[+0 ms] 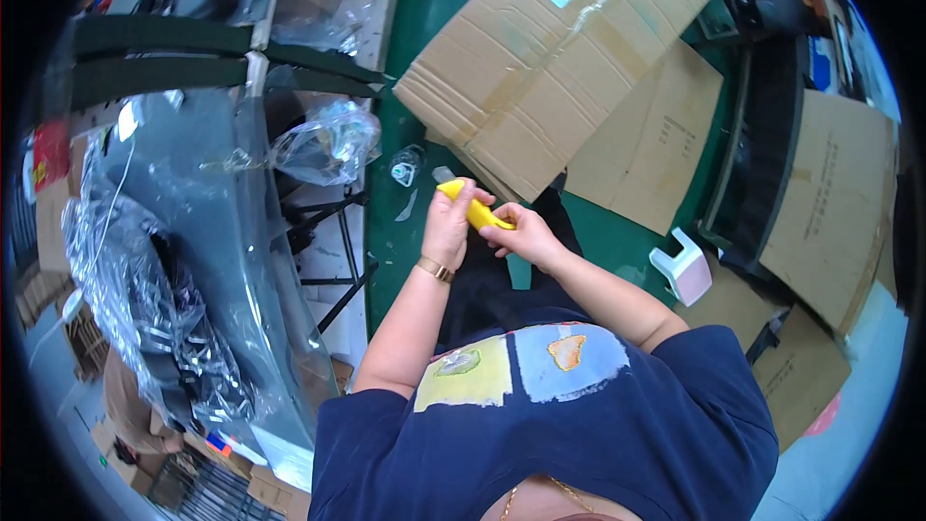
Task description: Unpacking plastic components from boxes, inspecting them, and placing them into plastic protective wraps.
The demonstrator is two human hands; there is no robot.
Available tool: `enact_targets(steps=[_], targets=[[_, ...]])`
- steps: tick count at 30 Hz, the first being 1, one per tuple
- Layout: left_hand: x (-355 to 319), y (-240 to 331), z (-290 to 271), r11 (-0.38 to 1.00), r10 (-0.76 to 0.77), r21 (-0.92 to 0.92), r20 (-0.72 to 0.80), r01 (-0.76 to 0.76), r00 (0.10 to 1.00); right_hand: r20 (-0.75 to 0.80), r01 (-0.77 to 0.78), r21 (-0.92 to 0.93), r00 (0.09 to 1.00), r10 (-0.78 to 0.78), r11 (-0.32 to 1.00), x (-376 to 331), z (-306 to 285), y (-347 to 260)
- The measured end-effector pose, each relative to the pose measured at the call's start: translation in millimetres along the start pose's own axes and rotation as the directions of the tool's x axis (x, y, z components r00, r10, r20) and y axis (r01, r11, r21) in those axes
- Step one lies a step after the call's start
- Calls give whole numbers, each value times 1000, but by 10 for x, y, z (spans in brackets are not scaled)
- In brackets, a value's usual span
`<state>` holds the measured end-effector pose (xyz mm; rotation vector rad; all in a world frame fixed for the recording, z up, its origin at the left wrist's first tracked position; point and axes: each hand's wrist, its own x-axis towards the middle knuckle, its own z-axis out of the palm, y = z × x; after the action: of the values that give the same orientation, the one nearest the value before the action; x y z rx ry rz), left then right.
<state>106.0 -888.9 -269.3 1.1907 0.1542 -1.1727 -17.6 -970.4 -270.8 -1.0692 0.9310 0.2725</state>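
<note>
Although both hands close on the yellow utility knife [475, 208], the left hand [447, 229] wrapped round its far end and the right hand [521, 232] pinching its near end, the blade is hidden. Just beyond lies one flattened cardboard box [550, 58] with a shiny tape patch; to the left, two clear plastic bags [323, 143] blur their contents.

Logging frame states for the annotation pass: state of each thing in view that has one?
yellow utility knife: held in both hands; blade too small to tell
left hand: closed around the knife
right hand: pinching the knife's near end
cardboard box: flattened, taped, lying on the green floor
clear plastic bag: crumpled
white stool: upright
</note>
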Motion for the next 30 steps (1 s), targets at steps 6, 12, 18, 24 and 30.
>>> enact_targets(steps=[6, 12, 18, 24, 30], targets=[[-47, -5, -220, 917, -253, -353, -151, 187, 956, 0, 363, -755, 833, -553, 547, -79, 291, -33], [31, 49, -327, 964, -248, -98, 6, 247, 969, -99, 354, -490, 886, -454, 797, 167, 281, 158], [10, 56, -525, 953, -300, 73, 76, 295, 951, -73, 40, 241, 997, -23, 970, 175, 402, 109], [-37, -1, -957, 888, -453, 49, -79, 458, 888, -74, -176, 554, 963, 259, 814, 307, 369, 265], [305, 210, -1387, 926, -372, -29, -229, 376, 899, 81, -240, 755, 957, 277, 610, 463, 521, 445]])
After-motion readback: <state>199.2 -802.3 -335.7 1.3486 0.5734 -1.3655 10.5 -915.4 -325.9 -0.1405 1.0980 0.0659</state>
